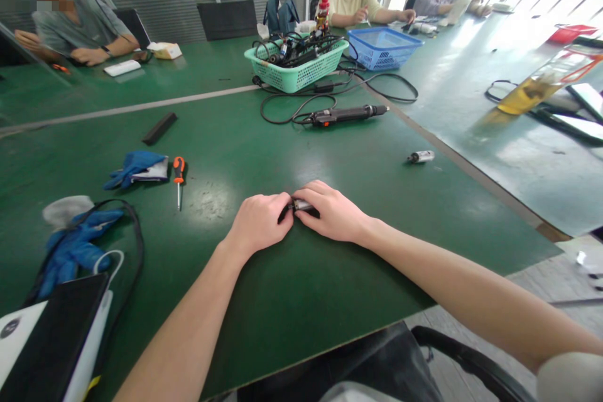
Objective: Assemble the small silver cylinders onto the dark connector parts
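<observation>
My left hand point(259, 223) and my right hand point(332, 213) meet low over the green table point(301, 301). Between them is a small silver cylinder point(303, 205) with a dark end, partly hidden by the fingers. The right fingers and thumb are closed around its silver body. My left fingers pinch at the dark end on the left; I cannot tell whether that is a separate piece. A similar small silver cylinder with a dark tip point(421, 156) lies to the right. Beyond my hands rests a black corded electric screwdriver point(348, 115).
On the left lie an orange-handled screwdriver point(178, 179), blue gloves point(136, 168), a dark bar point(160, 128) and a black-and-white device point(56, 333). A green basket point(296, 75) of cabled tools and a blue basket point(384, 50) stand farther back. Several people sit around the table.
</observation>
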The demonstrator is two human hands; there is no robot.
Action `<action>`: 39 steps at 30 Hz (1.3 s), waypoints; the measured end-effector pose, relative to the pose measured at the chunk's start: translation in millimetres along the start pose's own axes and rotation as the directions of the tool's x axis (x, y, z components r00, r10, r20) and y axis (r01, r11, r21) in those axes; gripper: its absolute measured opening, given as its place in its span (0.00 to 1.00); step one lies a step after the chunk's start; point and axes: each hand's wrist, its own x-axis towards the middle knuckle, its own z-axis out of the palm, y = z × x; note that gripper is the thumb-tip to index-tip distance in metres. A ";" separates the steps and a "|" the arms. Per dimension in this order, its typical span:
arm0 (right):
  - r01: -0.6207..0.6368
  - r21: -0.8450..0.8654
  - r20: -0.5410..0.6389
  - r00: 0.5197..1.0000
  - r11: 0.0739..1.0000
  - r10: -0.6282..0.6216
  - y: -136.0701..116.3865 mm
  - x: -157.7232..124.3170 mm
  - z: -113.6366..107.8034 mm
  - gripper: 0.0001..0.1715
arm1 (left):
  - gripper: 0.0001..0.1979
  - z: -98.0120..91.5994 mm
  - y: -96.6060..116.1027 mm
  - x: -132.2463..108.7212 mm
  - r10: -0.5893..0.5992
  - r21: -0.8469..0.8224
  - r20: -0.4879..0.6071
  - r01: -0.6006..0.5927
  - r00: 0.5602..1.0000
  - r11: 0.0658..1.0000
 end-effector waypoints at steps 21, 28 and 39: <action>-0.005 -0.005 -0.007 1.000 1.000 0.005 0.0 -0.2 1.2 0.14 | 0.06 0.6 0.8 -0.1 -0.049 -0.015 0.003 0.049 0.999 0.999; -0.006 0.004 -0.011 1.000 1.000 0.006 1.1 -0.3 2.1 0.14 | 0.06 0.6 0.9 0.0 -0.051 -0.010 0.012 0.051 0.999 0.999; -0.009 -0.004 -0.005 1.000 1.000 0.009 0.8 -0.9 1.2 0.14 | 0.07 1.6 0.0 -0.1 -0.035 0.019 0.012 0.035 0.999 0.999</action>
